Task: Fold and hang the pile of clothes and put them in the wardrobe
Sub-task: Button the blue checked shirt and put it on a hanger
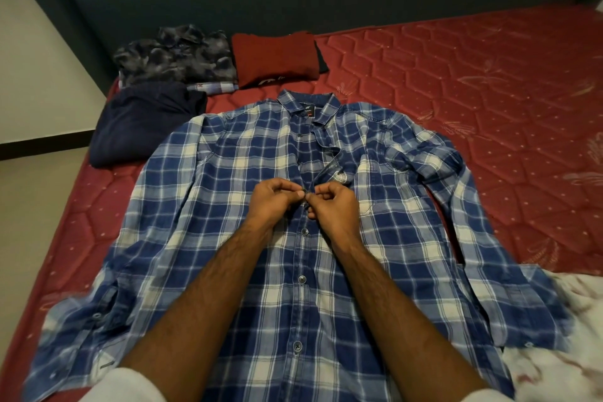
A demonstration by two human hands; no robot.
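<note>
The blue and white checked shirt (pixel 228 206) lies flat and face up on the red mattress (pixel 456 91), with its sleeves spread out to each side. Both hands meet at the middle of its front. The left hand (pixel 272 202) pinches a small dark button (pixel 304 191) with thumb and finger, and the right hand (pixel 332 206) pinches the edge of the cloth just beside it. The buttons below them look done up, and the chest part above is open. The shirt looks thin, soft and light, so it will bend and wrinkle easily and will not stay stiff. I think the best places to hold it are the shoulders or the collar (pixel 308 101), so it hangs straight. Past the collar lie folded clothes: a dark red top (pixel 274 59), a grey patterned shirt (pixel 176 55) and a navy piece (pixel 143 124). A white patterned cloth (pixel 561 336) lies at the right.
</note>
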